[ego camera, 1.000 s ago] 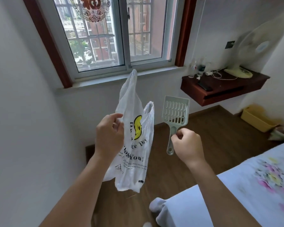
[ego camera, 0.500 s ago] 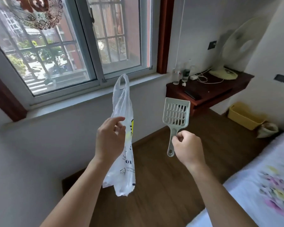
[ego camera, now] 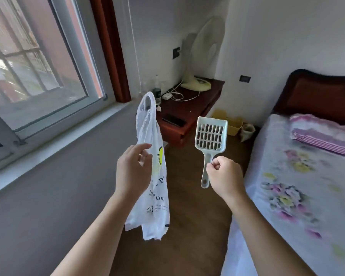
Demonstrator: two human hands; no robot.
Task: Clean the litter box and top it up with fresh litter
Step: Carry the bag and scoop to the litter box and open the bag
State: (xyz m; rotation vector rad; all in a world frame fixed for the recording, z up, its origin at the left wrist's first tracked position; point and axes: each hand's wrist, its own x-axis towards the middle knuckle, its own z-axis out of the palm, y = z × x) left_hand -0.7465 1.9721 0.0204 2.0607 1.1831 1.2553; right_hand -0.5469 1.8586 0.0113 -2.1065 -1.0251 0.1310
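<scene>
My left hand (ego camera: 132,169) grips a white plastic bag (ego camera: 154,198) with a yellow smiley face and dark lettering; the bag hangs limp, one handle loop standing up above my fingers. My right hand (ego camera: 224,176) holds the handle of a pale grey-green slotted litter scoop (ego camera: 210,136), its head pointing up. Both are held at chest height over a brown wooden floor. A yellow plastic tub (ego camera: 234,124), probably the litter box, sits on the floor in the far corner under the shelf, partly hidden by the scoop.
A dark wooden wall shelf (ego camera: 189,108) carries a table fan (ego camera: 199,84), cables, bottles and a black device. A bed (ego camera: 299,186) with a floral sheet and a striped pillow fills the right side. A small bag (ego camera: 247,131) lies by the tub. The window (ego camera: 34,72) is at left.
My view has swung to the right: the window slid left and the bed and headboard came into sight. Both hands keep the same hold on the bag and the scoop.
</scene>
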